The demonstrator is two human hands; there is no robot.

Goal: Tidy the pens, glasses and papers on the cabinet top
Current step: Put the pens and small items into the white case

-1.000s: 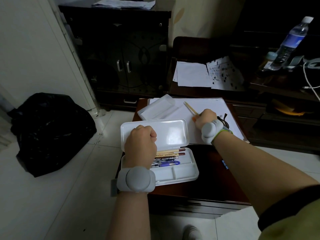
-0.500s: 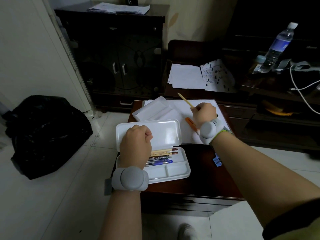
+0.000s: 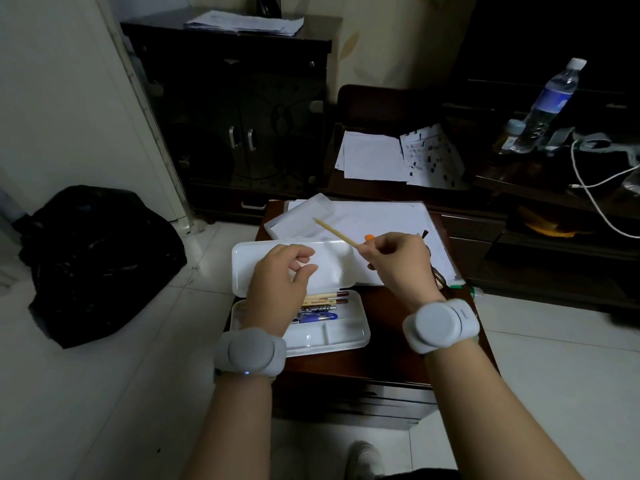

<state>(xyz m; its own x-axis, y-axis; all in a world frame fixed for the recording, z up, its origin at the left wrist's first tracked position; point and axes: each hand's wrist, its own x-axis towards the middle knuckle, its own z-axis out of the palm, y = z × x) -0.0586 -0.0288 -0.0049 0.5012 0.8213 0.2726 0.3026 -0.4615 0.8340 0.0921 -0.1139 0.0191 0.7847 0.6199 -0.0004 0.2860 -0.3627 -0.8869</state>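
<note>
A white pencil case lies open on the small dark cabinet top [image 3: 391, 355], its lid [image 3: 332, 261] folded back and its tray [image 3: 332, 336] toward me. Several pens and pencils [image 3: 320, 308] lie in the tray. My left hand [image 3: 277, 282] hovers over the case with loosely curled fingers and holds nothing. My right hand [image 3: 398, 261] grips a tan pencil [image 3: 334, 231] that points up-left over the lid, together with an orange-tipped item. White papers [image 3: 381, 220] lie behind the case. A dark loop, perhaps the glasses [image 3: 439, 275], shows beside my right wrist, mostly hidden.
A translucent box [image 3: 301, 216] rests on the papers' left end. A black bag [image 3: 93, 258] sits on the floor at left. Behind stands a tall dark cabinet [image 3: 235, 116] topped with papers [image 3: 242, 24]. More sheets [image 3: 374, 157], a bottle [image 3: 550, 102] and a white cable [image 3: 588, 195] are at right.
My right hand lifted the pencil off the papers and brought it left toward the case lid. My left hand loosened from a fist resting on the case.
</note>
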